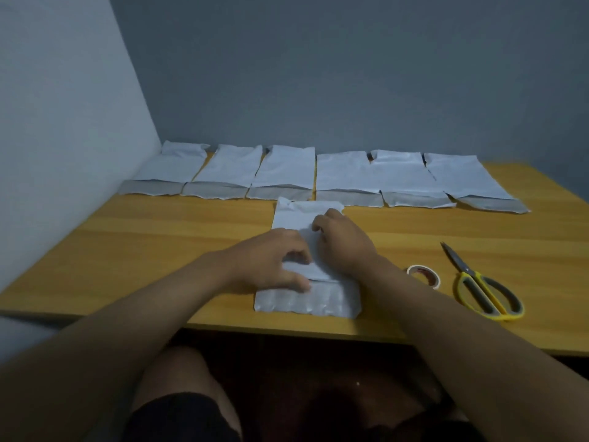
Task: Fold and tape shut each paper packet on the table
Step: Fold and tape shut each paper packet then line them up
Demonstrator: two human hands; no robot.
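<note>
Dim grey walls met in a corner behind a yellow wood-grain counter, with a paler wall running along its left side. Near the front edge lay a white paper packet, and both hands were on it. The left hand had its fingers curled over the packet's middle, with the thumb laid flat lower down, pinching a fold of paper. The right hand rested just beside it, further up the packet, fingers bent and pressing the paper down; whether it gripped any fold could not be told. Just right of the right forearm sat a small roll of tape, lying flat on the counter. Beyond it, near the right front, lay a pair of scissors with yellow and grey handles, blades closed and pointing away. Along the back of the counter, against the wall, a row of six more packets lay flat side by side, their near ends grey and shaded. Below the counter edge a bare knee showed in the dark.
</note>
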